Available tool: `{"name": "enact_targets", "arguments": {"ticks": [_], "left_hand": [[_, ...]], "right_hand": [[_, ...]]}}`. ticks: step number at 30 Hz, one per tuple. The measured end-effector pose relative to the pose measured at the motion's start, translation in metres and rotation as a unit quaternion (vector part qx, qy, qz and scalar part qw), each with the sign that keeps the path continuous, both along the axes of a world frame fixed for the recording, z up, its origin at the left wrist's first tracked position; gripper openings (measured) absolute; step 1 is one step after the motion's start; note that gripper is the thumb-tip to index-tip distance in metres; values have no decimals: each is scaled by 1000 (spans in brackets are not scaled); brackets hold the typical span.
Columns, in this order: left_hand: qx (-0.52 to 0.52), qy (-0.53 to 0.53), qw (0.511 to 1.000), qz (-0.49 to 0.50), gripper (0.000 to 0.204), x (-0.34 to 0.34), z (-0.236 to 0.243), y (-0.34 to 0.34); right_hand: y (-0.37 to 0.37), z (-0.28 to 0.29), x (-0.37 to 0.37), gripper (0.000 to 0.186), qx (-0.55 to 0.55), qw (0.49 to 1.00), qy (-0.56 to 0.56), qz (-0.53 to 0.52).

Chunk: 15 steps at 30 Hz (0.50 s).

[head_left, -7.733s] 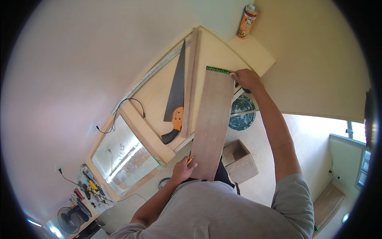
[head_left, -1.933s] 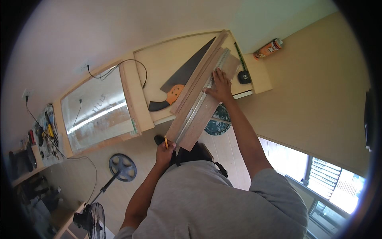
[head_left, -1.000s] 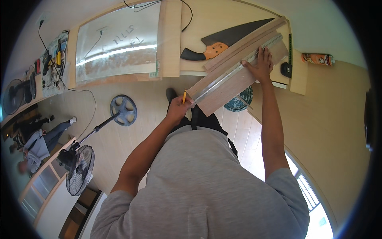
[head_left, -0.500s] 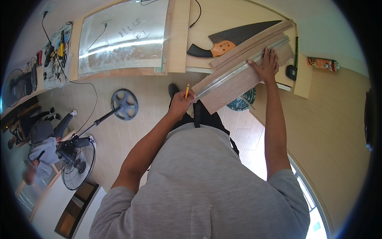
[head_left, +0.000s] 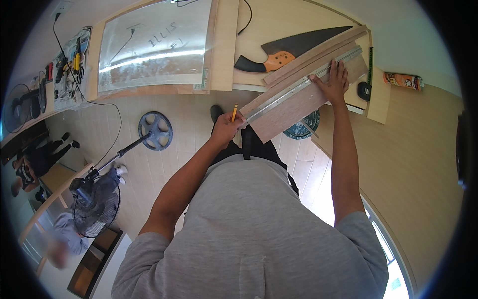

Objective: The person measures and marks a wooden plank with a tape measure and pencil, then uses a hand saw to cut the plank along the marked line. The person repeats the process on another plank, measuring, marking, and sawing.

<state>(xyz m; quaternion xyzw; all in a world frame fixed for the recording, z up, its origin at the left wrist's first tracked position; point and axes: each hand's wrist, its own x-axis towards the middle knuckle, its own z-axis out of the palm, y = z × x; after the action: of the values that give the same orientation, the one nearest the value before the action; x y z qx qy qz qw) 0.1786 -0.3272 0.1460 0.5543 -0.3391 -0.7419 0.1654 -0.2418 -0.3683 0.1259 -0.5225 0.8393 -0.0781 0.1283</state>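
Observation:
A yellow pencil point(head_left: 234, 112) points up from my left hand point(head_left: 227, 131), whose fingers are closed around it at the near left end of a metal straightedge point(head_left: 281, 97). The straightedge lies slantwise along a flat wooden board point(head_left: 286, 115), which overhangs the near edge of the worktop. Toward the board's far right end, my right hand point(head_left: 334, 84) lies flat with fingers spread, across the straightedge and the board. Just beyond is a narrow wooden strip point(head_left: 311, 56), and past that a handsaw point(head_left: 279, 60) with a black and orange handle.
Right of the board sit a black tape measure point(head_left: 365, 90) and an orange tube point(head_left: 403, 80). A film-covered panel point(head_left: 152, 55) lies at far left, near laid-out tools point(head_left: 72, 70). A standing fan point(head_left: 97, 212) and a round dark-green object point(head_left: 301, 128) are on the floor.
My hands, the pencil, the straightedge and the board stay in place. At left, a person in light clothing has moved lower in the picture, behind the fan.

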Motion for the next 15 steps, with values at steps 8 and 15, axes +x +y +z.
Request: {"name": "enact_targets", "arguments": {"ticks": [8,15], "left_hand": [[1,-12,1000,-12,14,-1,-3,-3],[15,-29,999,-13,10,0,-5,-4]], "right_hand": [[-3,5,2,128,8,1000,-8,-13],[-1,2,3,130,7,1000,-10,-7]]}}
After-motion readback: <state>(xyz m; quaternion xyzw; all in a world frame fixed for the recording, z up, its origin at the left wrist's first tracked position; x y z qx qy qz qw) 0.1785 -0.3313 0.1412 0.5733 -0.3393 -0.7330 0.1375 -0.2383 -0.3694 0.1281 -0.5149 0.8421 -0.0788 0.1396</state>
